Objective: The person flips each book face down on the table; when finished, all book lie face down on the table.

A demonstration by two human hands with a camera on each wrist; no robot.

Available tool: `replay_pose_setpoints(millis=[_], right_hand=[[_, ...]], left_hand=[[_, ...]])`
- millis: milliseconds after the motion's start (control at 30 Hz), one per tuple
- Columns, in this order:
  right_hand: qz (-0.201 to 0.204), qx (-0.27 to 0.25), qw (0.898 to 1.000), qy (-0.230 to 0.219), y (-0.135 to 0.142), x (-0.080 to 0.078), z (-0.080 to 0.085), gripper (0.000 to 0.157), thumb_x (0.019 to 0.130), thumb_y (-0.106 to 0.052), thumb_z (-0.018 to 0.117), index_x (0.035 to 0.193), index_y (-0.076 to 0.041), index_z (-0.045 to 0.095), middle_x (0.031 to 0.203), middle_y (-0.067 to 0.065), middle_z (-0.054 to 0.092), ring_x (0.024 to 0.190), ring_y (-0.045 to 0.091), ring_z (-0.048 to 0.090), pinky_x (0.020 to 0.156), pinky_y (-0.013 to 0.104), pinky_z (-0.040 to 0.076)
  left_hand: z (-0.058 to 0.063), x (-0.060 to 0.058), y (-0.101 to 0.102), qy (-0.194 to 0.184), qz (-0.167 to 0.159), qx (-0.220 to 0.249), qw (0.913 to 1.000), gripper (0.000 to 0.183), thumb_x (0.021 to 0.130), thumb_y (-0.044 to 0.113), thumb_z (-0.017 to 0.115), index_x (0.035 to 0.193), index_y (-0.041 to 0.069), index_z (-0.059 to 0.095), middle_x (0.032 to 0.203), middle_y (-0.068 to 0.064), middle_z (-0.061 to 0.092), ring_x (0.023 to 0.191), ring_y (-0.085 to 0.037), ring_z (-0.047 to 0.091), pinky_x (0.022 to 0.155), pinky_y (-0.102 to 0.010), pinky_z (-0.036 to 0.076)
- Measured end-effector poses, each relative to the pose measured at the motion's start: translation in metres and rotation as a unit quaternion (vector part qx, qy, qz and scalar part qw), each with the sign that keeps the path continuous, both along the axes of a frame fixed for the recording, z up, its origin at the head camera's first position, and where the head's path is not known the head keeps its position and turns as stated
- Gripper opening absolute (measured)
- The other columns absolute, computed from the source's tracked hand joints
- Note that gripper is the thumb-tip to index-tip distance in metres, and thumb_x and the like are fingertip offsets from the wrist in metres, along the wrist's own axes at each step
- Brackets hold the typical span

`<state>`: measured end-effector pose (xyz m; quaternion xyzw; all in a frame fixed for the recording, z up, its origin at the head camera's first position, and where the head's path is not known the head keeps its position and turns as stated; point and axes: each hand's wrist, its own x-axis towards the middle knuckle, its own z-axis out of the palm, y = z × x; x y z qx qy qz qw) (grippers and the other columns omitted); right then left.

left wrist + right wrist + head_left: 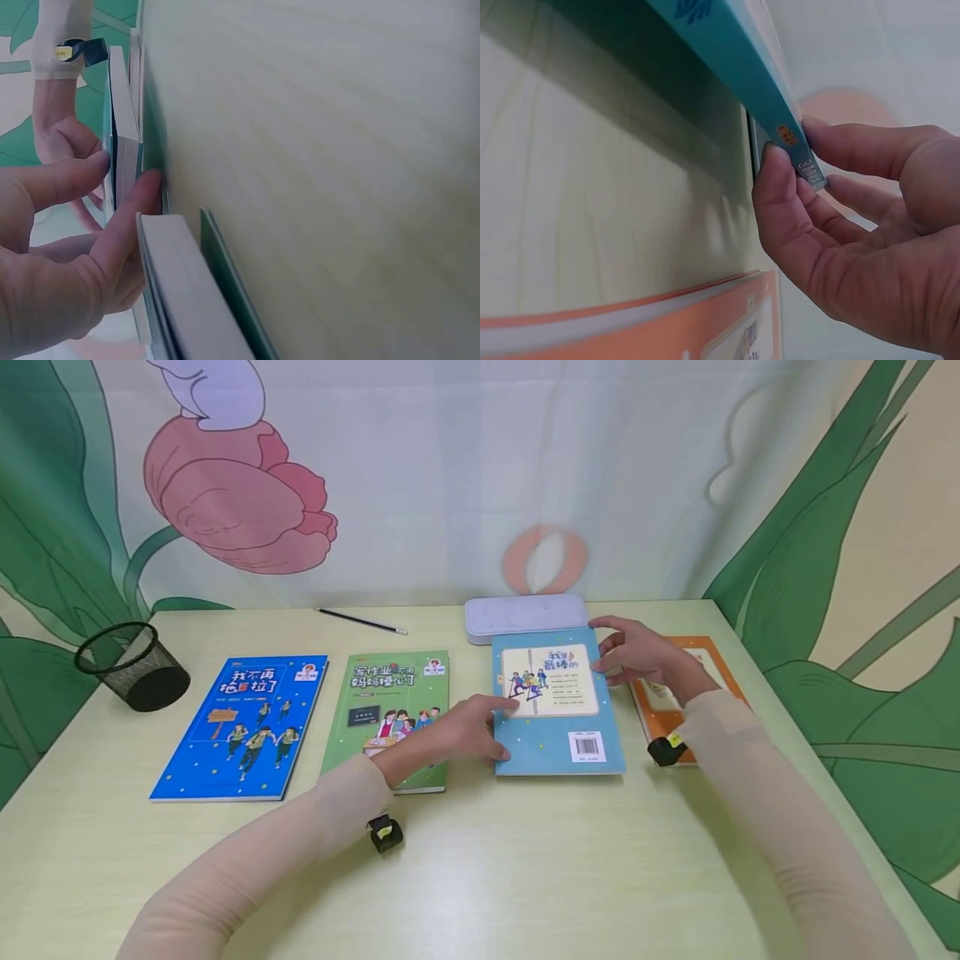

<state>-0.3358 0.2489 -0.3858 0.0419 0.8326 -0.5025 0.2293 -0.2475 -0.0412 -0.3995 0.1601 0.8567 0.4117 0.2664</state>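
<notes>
A light-blue book (558, 710) with its barcode side up is held between both hands, its edges raised off the table in the wrist views. My left hand (472, 727) pinches its left, page-side edge; in the left wrist view the fingers of that hand (75, 247) lie on both faces of the book (126, 161). My right hand (645, 656) holds the upper right corner. In the right wrist view the right hand (862, 225) has thumb and fingers around the end of the teal spine (769, 97). A green book (397, 710) lies under the left forearm.
An orange book (693, 652) lies partly beneath the right wrist. The blue book's top meets a lavender pencil case (525, 614). Farther left are a dark blue book (247, 727), a pencil (362, 621) and a tipped black mesh pen holder (135, 668). A patterned curtain (420, 485) hangs behind.
</notes>
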Motion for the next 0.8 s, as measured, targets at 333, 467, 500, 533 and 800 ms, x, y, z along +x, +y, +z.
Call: replay_pose_setpoints(millis=[333, 467, 500, 533, 800], right_hand=[[0.020, 0.019, 0.999, -0.022, -0.001, -0.003, -0.006, 0.079, 0.093, -0.003, 0.068, 0.158, -0.018, 0.025, 0.119, 0.014, 0.045, 0.102, 0.029, 0.055, 0.083, 0.035, 0.061], [0.014, 0.020, 0.999, -0.030, -0.003, -0.004, -0.010, 0.080, 0.093, -0.001, 0.067, 0.158, -0.019, 0.024, 0.119, 0.014, 0.044, 0.099, 0.028, 0.056, 0.081, 0.033, 0.061], [0.015, 0.018, 0.999, -0.030, -0.003, -0.004, -0.011, 0.080, 0.093, 0.000, 0.066, 0.158, -0.018, 0.023, 0.119, 0.014, 0.044, 0.098, 0.027, 0.056, 0.081, 0.033, 0.061], [0.012, 0.013, 0.999, -0.031, -0.004, -0.005, -0.012, 0.081, 0.093, 0.000, 0.066, 0.158, -0.018, 0.023, 0.119, 0.014, 0.044, 0.096, 0.027, 0.056, 0.080, 0.033, 0.061], [0.010, 0.011, 0.999, -0.035, -0.007, -0.006, -0.014, 0.079, 0.094, 0.002, 0.065, 0.158, -0.015, 0.023, 0.119, 0.015, 0.043, 0.093, 0.026, 0.055, 0.081, 0.034, 0.061]], left_hand=[[0.004, 0.000, 0.001, -0.014, -0.020, -0.022, 0.9995, 0.082, 0.078, -0.003, 0.080, 0.150, 0.010, 0.045, 0.092, -0.016, 0.065, 0.069, -0.021, 0.073, 0.070, -0.024, 0.053], [0.004, 0.000, 0.002, -0.019, -0.017, -0.029, 0.9993, 0.081, 0.078, -0.004, 0.080, 0.150, 0.010, 0.046, 0.112, -0.022, 0.062, 0.069, -0.020, 0.073, 0.075, -0.025, 0.056], [0.003, 0.001, 0.002, -0.019, -0.016, -0.030, 0.9992, 0.081, 0.077, -0.005, 0.080, 0.150, 0.009, 0.046, 0.118, -0.024, 0.060, 0.069, -0.020, 0.073, 0.075, -0.025, 0.057], [0.003, 0.001, 0.003, -0.021, -0.014, -0.030, 0.9992, 0.082, 0.077, -0.005, 0.081, 0.150, 0.009, 0.046, 0.124, -0.025, 0.058, 0.069, -0.019, 0.073, 0.075, -0.025, 0.058], [0.003, -0.001, 0.003, -0.016, -0.008, -0.031, 0.9993, 0.083, 0.076, -0.005, 0.081, 0.150, 0.008, 0.045, 0.143, -0.032, 0.047, 0.067, -0.019, 0.072, 0.069, -0.024, 0.059]])
